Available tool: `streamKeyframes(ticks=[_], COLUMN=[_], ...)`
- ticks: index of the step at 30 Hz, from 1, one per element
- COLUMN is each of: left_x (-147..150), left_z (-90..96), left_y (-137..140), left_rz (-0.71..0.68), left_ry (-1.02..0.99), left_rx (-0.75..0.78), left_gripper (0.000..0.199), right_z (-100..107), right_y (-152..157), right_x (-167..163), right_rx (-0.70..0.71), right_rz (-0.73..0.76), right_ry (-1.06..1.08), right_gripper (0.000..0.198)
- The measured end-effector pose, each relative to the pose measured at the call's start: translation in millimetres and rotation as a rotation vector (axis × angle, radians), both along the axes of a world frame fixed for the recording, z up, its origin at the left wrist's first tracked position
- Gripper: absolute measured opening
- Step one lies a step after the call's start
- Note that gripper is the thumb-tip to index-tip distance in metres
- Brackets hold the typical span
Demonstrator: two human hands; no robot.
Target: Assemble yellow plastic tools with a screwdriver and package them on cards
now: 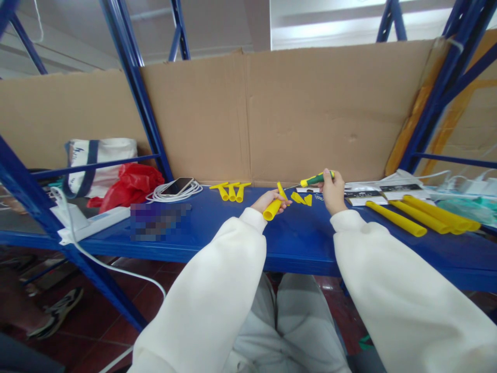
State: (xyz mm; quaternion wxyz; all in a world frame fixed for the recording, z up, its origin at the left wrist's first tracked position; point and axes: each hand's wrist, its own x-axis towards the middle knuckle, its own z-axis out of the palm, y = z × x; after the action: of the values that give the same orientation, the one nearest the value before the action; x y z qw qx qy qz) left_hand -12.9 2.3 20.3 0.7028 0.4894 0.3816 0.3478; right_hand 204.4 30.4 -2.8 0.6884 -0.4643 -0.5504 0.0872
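Observation:
My left hand (271, 199) is closed around a yellow tube (272, 210), its round open end facing me and a narrow yellow piece rising past the fingers. My right hand (333, 189) grips a screwdriver (311, 180) by its green and yellow handle. The thin shaft points left toward the yellow piece at my left hand; whether its tip touches is too small to tell. Small yellow scraps (298, 198) lie on the blue shelf (217, 223) between my hands. Further left are several T-shaped yellow tube pieces (232, 193).
Longer yellow tubes (396, 218) lie at the right beside black-and-white packets (365, 198). On the left are a phone (177, 186), a coiled white cable (190, 192), a white power strip (103, 220) and a red bag (132, 184). Cardboard (310, 114) walls the back; blue posts (143, 103) stand either side.

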Motion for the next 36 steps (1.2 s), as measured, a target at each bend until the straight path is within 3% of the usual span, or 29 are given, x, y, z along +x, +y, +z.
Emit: streamKeyframes(ticks=[4, 16, 24, 36], left_x=[0.1, 1.1, -1.5, -2.5], left_z=[1.2, 7.6, 2.1, 3.7], left_y=[-3.5, -8.9, -0.6, -4.2], left_rz=[0.003, -0.019, -0.070, -0.155], left_ry=[-0.013, 0.031, -0.058, -0.100], left_rx=[0.003, 0.016, -0.010, 0.083], left_gripper=[0.057, 0.060, 0.076, 0.086], right_z=[5.3, 3.2, 3.6, 14.1], right_y=[-8.8, -3.1, 0.2, -0.5], right_x=[-7.9, -7.5, -0.9, 1.5], right_rx=[0.020, 0.108, 0.090, -0.012], right_rz=[-0.057, -0.035, -0.025, -0.007], right_ry=[0.126, 0.182, 0.253, 0.563], right_gripper=[0.040, 0.042, 0.040, 0.038])
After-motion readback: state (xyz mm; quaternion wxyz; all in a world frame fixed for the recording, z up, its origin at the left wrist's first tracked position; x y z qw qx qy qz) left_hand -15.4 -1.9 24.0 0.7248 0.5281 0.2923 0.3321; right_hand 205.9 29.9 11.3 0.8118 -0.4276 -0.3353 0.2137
